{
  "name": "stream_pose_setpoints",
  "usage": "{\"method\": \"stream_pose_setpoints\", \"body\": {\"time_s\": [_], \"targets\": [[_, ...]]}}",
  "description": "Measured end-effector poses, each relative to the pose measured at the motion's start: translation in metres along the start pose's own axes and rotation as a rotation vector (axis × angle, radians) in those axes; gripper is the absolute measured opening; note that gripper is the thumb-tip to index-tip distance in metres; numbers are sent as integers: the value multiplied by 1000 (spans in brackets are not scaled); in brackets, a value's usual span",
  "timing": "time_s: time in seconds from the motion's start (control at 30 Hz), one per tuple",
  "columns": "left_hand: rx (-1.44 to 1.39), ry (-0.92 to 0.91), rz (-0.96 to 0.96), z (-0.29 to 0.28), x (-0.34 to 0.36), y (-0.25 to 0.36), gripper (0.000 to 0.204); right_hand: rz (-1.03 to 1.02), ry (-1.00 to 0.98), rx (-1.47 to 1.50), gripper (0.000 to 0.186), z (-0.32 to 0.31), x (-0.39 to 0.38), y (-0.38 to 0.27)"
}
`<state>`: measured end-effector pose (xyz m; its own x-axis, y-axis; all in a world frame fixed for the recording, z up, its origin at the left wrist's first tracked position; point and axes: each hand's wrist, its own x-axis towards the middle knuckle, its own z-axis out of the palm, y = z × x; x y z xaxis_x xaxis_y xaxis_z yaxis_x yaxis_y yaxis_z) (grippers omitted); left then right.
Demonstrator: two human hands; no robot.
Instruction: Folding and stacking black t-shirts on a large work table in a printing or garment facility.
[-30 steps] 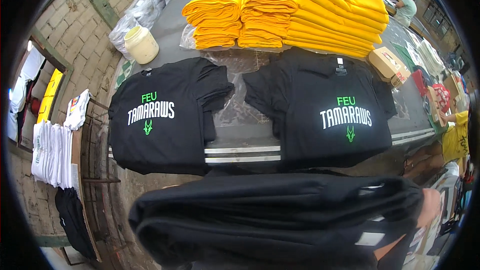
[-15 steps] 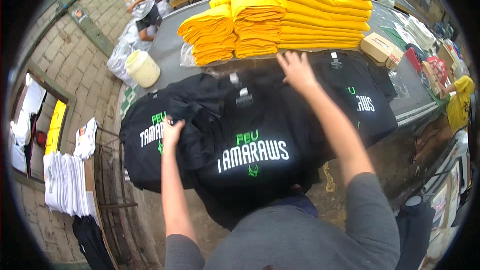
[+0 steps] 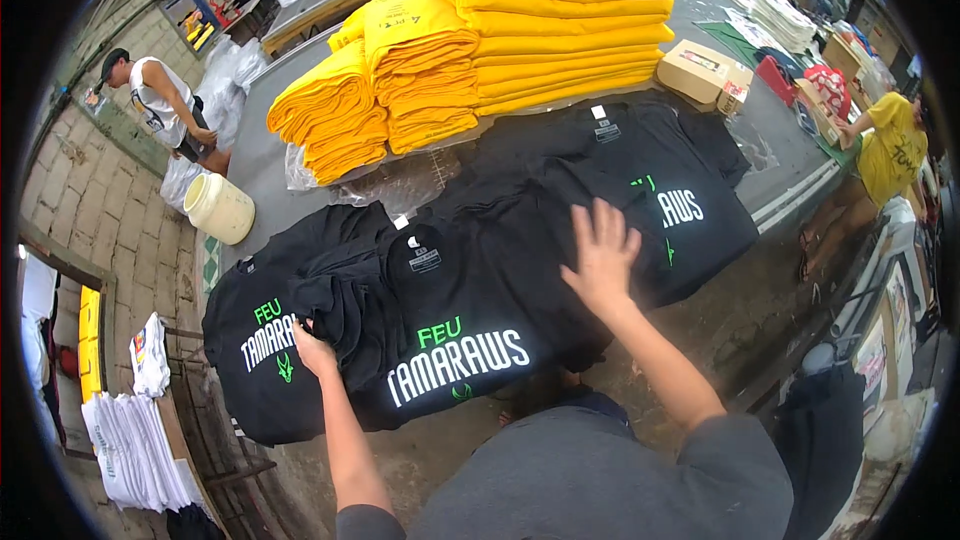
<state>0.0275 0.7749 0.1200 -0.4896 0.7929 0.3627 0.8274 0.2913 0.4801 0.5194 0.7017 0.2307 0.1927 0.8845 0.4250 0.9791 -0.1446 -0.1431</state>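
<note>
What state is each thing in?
Left hand, on black fabric; grip unclear
Right hand, open, fingers spread
Middle black shirt, print up, overlapping its neighbours
Left black shirt, print partly covered
Right black shirt, print partly covered
Yellow garments, folded, stacked
White garments, folded, stacked
Cream tub, open
Cardboard box, looks closed

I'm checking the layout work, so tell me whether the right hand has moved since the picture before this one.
Yes: the right hand has drawn back, away from the tall stack of yellow shirts.

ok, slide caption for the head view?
Left hand and spread right hand at printed black T-shirts along a table, folded yellow shirts stacked behind.
</note>
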Motion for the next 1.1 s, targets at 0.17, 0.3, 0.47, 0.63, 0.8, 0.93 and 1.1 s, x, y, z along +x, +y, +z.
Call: {"method": "stream_pose_setpoints", "body": {"time_s": [0.17,0.3,0.47,0.63,0.8,0.93,1.1], "targets": [[48,-51,28,-2,1,18,38,-133,-128,22,40,22,18,68],[238,90,103,-7,-3,38,37,-15,92,59,8,39,92,110],[405,-125,291,-16,-70,107,55,188,127,306,30,30,103,150],[430,-90,219,-9,-76,121,58,138,-216,473,40,29,52,143],[-82,-192,533,11,-121,209,55,94,97,579,20,25,54,136],[-1081,-927,-329,35,-133,271,61,115,46,914,24,-18,48,19],[-1394,-1219,-708,62,-113,269,79,-232,-120,817,57,-13,21,-12]]}}
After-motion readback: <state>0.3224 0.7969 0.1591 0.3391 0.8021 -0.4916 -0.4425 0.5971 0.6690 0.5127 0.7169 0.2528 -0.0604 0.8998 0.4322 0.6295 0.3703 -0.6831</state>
